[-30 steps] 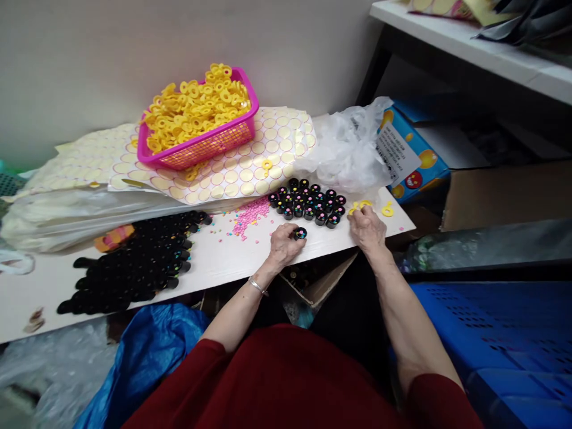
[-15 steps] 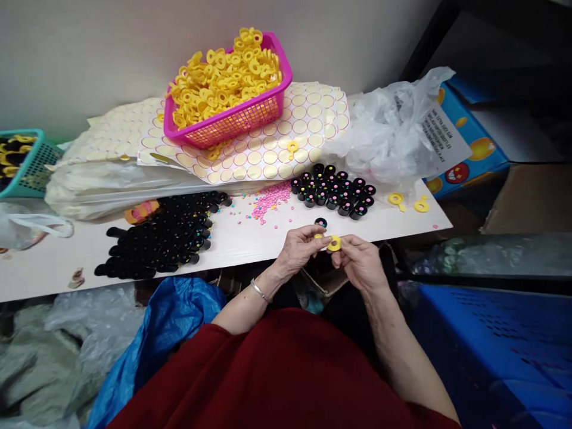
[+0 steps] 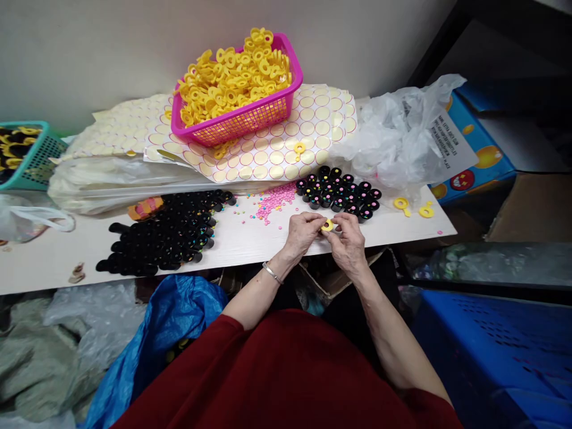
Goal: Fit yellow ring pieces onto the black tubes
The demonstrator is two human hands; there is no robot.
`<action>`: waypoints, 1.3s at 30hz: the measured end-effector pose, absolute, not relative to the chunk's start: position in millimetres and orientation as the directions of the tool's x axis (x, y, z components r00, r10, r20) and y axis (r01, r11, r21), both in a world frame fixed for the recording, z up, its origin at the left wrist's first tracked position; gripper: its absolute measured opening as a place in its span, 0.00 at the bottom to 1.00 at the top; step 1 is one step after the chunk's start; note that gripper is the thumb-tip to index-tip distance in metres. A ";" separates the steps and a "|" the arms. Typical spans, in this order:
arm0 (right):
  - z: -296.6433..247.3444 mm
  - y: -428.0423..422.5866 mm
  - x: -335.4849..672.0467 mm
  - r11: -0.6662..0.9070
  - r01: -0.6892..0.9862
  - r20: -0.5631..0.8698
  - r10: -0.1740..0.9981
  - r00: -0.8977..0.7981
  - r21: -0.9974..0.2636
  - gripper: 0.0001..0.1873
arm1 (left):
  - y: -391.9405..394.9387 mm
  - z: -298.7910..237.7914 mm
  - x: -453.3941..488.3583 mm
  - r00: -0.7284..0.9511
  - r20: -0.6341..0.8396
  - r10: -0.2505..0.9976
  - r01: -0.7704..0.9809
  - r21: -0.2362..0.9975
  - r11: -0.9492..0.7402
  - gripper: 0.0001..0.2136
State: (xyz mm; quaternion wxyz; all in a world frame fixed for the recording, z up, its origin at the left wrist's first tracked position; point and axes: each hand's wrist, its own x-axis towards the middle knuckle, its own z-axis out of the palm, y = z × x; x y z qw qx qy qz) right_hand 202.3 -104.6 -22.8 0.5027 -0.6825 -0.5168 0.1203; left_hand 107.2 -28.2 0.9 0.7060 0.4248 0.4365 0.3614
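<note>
My left hand (image 3: pixel 302 234) and my right hand (image 3: pixel 349 245) meet at the table's front edge, fingertips closed around one yellow ring-shaped plastic piece (image 3: pixel 328 225). Its centre hole looks dark; whether a black cup sits beneath it is hidden by my fingers. Just beyond my hands stands a cluster of small black cups (image 3: pixel 338 204), many with a pink or coloured bead on top. Loose pink beads (image 3: pixel 273 201) lie on the table to the left of that cluster. Two yellow ring pieces with tabs (image 3: pixel 401 204) rest to the right.
A pink basket (image 3: pixel 236 122) heaped with yellow pieces stands on sheets of round stickers (image 3: pixel 315 128). More black cups (image 3: pixel 165 238) lie massed at the left, near a teal basket (image 3: pixel 38 158). Crumpled plastic bags (image 3: pixel 393 131) and a blue box (image 3: pixel 473 143) occupy the right side.
Both hands have moved forward, up to the table edge, with the yellow ring piece. The lone black cup that stood there no longer shows. The view has shifted slightly.
</note>
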 end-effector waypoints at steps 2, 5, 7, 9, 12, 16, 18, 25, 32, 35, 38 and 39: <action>-27.8 -102.1 204.3 0.021 0.598 0.346 0.832 0.434 -0.801 0.11 | -25.8 -5.7 110.6 0.337 -0.298 0.893 -0.105 0.931 0.351 0.06; -33.2 -101.6 205.9 0.015 0.595 0.331 0.842 0.426 -0.804 0.10 | -23.7 -14.9 112.2 0.327 -0.272 0.905 -0.065 0.949 0.308 0.05; -33.7 -102.0 206.2 0.017 0.593 0.330 0.844 0.424 -0.805 0.10 | -23.2 -18.9 111.8 0.336 -0.246 0.909 -0.050 0.959 0.278 0.04; -32.4 -102.3 205.8 0.023 0.587 0.331 0.844 0.423 -0.809 0.10 | -22.9 -20.9 110.8 0.361 -0.225 0.905 -0.036 0.966 0.255 0.04; -30.0 -102.0 204.3 0.025 0.554 0.313 0.846 0.431 -0.832 0.09 | -22.5 -20.4 109.5 0.383 -0.184 0.905 0.013 0.981 0.194 0.04; -31.1 -101.8 200.0 0.017 0.454 0.263 0.833 0.487 -0.891 0.09 | -22.5 -17.6 108.8 0.394 -0.098 0.914 0.075 0.994 0.074 0.04; -33.0 -102.2 197.1 0.016 0.414 0.249 0.820 0.515 -0.910 0.10 | -22.9 -16.8 108.5 0.405 -0.058 0.913 0.074 0.997 0.031 0.04; -33.9 -102.3 191.6 -0.025 0.271 0.139 0.813 0.566 -0.962 0.13 | -21.5 -16.1 106.6 0.433 0.001 0.902 0.066 0.997 -0.033 0.05; -31.0 -93.6 190.6 -0.157 -0.091 -0.179 0.740 0.648 -0.983 0.20 | -21.0 -18.1 109.1 0.405 -0.078 0.911 0.000 0.996 0.085 0.03; -31.8 -87.3 191.0 -0.179 -0.170 -0.246 0.712 0.658 -0.969 0.19 | -23.1 -21.4 112.6 0.370 -0.246 0.896 -0.071 0.954 0.292 0.05; -30.0 -83.2 190.9 -0.185 -0.278 -0.324 0.704 0.632 -0.943 0.17 | -24.9 -23.8 115.7 0.344 -0.315 0.885 -0.095 0.925 0.367 0.06; -29.3 -82.5 190.3 -0.182 -0.302 -0.338 0.704 0.624 -0.936 0.17 | -25.1 -24.5 116.2 0.335 -0.311 0.889 -0.094 0.928 0.360 0.07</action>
